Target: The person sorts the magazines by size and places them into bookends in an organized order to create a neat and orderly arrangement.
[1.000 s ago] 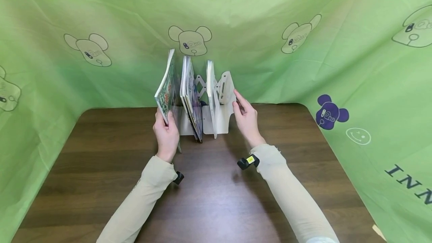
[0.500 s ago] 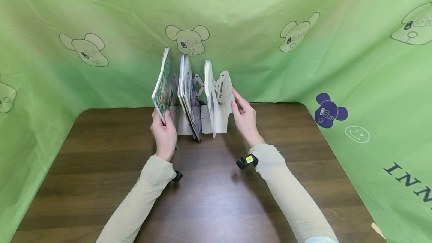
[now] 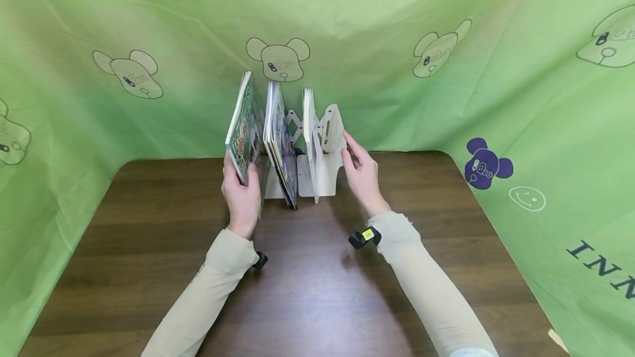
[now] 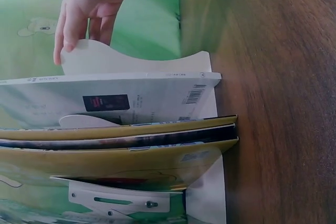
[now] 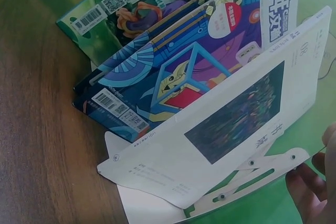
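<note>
In the head view, my left hand (image 3: 241, 197) holds a green-covered magazine (image 3: 243, 128) by its near edge, thumb on the right face and fingers behind the left. This magazine stands upright, leaning slightly, at the left end of a white expandable book rack (image 3: 326, 175). My right hand (image 3: 362, 178) grips the edge of the rack's right end plate (image 4: 100, 59) between thumb and fingers. Between the hands, several thin magazines (image 3: 280, 150) stand together in one slot. A white magazine (image 5: 226, 124) stands in the slot to their right. The left hand's fingertips are partly hidden.
The rack stands on a brown wooden table (image 3: 317, 280) near its back edge. Green printed cloth (image 3: 347, 26) hangs behind and along both sides. A small pale piece (image 3: 558, 340) lies at the right table edge. White crossed links (image 3: 294, 125) join the rack's plates.
The green magazine's top has shifted slightly left, widening the gap to the middle magazines, and its bent edge looks straighter. My right hand keeps its place on the end plate.
</note>
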{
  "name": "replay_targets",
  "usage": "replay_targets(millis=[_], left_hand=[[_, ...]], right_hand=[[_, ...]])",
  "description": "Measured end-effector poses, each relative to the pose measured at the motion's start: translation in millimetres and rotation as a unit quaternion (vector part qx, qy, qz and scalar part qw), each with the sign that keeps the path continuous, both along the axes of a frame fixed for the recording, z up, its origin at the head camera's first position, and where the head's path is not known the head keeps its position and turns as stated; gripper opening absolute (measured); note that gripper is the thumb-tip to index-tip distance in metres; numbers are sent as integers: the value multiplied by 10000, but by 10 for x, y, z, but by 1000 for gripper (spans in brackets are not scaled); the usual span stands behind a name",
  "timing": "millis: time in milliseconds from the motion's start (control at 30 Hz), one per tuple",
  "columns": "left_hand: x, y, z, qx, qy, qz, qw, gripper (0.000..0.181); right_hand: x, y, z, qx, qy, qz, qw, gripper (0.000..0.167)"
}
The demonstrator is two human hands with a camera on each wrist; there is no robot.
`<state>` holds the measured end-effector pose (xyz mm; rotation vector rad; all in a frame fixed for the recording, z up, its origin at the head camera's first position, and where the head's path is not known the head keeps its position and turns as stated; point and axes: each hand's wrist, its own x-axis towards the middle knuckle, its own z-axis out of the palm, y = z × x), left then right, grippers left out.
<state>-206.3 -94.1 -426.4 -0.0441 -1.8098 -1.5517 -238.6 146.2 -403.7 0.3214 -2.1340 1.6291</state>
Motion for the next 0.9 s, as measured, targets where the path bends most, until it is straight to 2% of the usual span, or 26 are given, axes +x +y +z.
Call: replay_targets(millis=[300, 433, 533, 633, 767, 900], left_hand=[[63, -38, -14, -82, -112, -143, 9998, 62], [78, -38, 3, -64, -72, -280, 9996, 63], [105, -43, 21, -49, -77, -395, 9992, 64], [176, -74, 21, -144, 7, -516, 9986, 65], [324, -188, -10, -534, 140, -494, 9973, 61], [470, -389, -91, -862, -26, -469, 9952, 51]], right_hand=[[58, -13, 7, 221, -148, -39, 9996, 48], [-20, 76, -172, 328, -343, -213, 9986, 54], [-46, 182, -307, 353, -474, -313, 9978, 53], [73, 302, -320, 394, -515, -292, 9975, 47], [274, 519, -366, 725, -559, -294, 9954, 38], [524, 708, -389, 1272, -583, -313, 9897, 34]])
